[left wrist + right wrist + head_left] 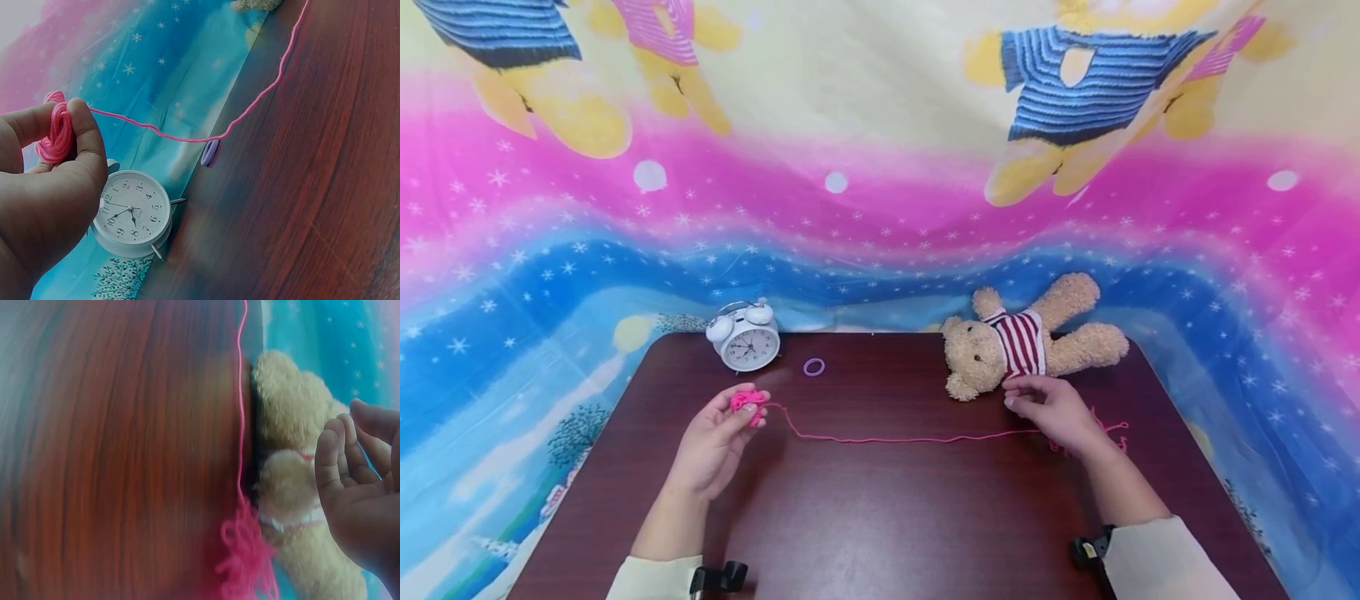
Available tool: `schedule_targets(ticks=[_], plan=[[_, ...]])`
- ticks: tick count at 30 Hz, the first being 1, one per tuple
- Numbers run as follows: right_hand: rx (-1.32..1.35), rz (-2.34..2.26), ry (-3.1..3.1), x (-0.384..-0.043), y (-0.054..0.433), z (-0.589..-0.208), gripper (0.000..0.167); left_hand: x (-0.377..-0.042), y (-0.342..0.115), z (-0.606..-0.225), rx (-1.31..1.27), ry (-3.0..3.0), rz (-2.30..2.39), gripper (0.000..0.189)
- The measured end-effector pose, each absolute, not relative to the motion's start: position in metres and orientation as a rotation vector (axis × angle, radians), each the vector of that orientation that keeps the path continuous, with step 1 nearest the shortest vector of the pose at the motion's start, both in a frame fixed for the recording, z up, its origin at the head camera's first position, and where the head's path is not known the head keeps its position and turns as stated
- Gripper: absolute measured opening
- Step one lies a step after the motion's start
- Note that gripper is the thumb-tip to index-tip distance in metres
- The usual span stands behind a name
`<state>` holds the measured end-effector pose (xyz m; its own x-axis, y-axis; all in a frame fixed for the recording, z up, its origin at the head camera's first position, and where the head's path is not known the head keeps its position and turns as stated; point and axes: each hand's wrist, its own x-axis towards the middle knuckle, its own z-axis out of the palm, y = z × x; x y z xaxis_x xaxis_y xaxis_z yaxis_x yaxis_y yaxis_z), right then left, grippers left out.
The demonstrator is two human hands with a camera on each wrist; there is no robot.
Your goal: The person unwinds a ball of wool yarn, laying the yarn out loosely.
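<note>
Over a dark wood table, left hand raised with thumb and fingers pinched on a small pink yarn ball, wound tight enough to keep its shape. From the ball, a single strand sagging down to the tabletop and trailing right to a loose tangle beside the right wrist. Right hand low over the table just in front of the bear, fingers loosely curled and, by the wrist view, gripping nothing; contact with the strand beneath it impossible to confirm. Likely feather-light and soft, the yarn: limp along its length, apt to snag on itself, not slippery against skin, no risk of breakage short of a hard tug. Best held at the wound ball, as now, or pinched on the free strand close to the tangle; the tangle itself probably a poor place to pull. Behind the left hand, a white alarm clock at the table's far edge and a small purple ring near it. Part of the tangle hidden behind the right hand and forearm in the head view, blurred and cropped at the frame's bottom in the right wrist view. Bear only partly in frame there, soft-focused. Far end of the strand inside the tangle not traceable.
</note>
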<state>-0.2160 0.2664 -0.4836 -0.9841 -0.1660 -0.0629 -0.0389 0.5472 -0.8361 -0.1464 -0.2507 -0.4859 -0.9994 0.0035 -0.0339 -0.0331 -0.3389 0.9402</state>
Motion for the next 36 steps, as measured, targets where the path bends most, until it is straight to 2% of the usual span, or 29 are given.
schedule_targets(ticks=[15, 36], plan=[[-0.310, -1.584, 2.555, -0.217, 0.210, -0.489, 0.031, -0.147, -0.243, -0.482, -0.083, 1.824, 2.498, 0.036], [-0.457, -1.613, 2.526, -0.217, 0.157, -0.497, 0.023, -0.150, -0.226, -0.486, -0.025, 1.817, 2.489, 0.032]])
